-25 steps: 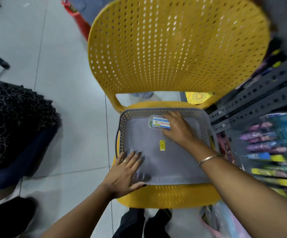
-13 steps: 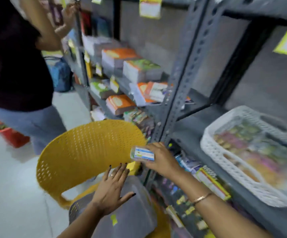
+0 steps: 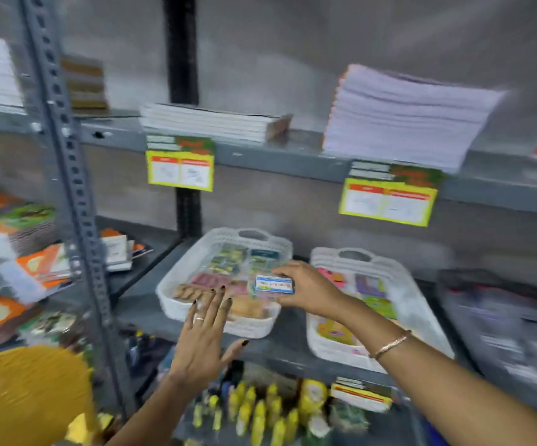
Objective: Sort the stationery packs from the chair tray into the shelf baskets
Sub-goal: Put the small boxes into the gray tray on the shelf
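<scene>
My right hand (image 3: 309, 289) grips a small clear stationery pack (image 3: 273, 285) with a blue-and-white label, held over the right edge of the left white basket (image 3: 251, 328) on the middle shelf. That basket holds several coloured packs. A second white basket (image 3: 328, 350) with more colourful packs stands just to its right, under my right forearm. My left hand (image 3: 204, 336) hovers with fingers spread in front of the left basket, holding nothing. The yellow chair (image 3: 26, 391) shows blurred at the lower left; its tray is out of view.
A grey slotted shelf upright (image 3: 71, 194) rises at the left. Stacks of notebooks (image 3: 402, 120) lie on the upper shelf above yellow price tags (image 3: 180, 170). Yellow bottles (image 3: 254, 413) fill the lower shelf. A dark basket (image 3: 501, 320) sits at the far right.
My right hand lifted the pack from the chair tray and carried it up to the left basket. My left hand left the tray and rose too. The view swung from chair to shelf.
</scene>
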Demonstrator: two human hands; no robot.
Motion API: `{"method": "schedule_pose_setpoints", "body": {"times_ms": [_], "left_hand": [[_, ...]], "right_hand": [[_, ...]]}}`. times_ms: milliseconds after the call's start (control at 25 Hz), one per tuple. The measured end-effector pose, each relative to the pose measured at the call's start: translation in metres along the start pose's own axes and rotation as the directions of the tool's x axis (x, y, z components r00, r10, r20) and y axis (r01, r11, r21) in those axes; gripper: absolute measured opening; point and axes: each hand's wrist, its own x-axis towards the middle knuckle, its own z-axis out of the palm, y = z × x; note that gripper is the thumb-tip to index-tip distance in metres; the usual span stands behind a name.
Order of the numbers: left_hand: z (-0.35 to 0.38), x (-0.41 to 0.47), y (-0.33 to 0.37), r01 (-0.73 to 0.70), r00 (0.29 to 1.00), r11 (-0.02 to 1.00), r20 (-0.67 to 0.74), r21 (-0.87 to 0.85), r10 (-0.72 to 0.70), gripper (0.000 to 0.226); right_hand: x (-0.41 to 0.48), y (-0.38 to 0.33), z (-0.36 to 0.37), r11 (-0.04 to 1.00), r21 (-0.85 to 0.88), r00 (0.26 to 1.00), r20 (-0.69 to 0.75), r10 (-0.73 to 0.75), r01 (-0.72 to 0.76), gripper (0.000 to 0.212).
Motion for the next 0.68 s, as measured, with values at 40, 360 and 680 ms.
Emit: {"method": "schedule_pose_setpoints", "body": {"times_ms": [40,360,680], "left_hand": [[0.003,0.007,0.019,-0.033,0.999,0.999,-0.009,-0.017,0.033,0.087],[0.028,0.058,0.230,-0.217,0.976,0.970,0.001,-0.107,0.218,0.086],[0.112,0.074,0.378,-0.402,0.897,0.915,0.219,0.045,0.384,0.080]], "right_hand": [[-0.010,0.017,-0.012,0.999,-0.021,1.000,-0.011,0.026,-0.026,0.042],[-0.159,0.179,-0.121,0.948,-0.123,0.956,-0.037,0.292,-0.295,0.035],[-0.267,0.296,-0.169,0.875,-0.158,0.887,-0.024,0.461,-0.458,0.043]]}}
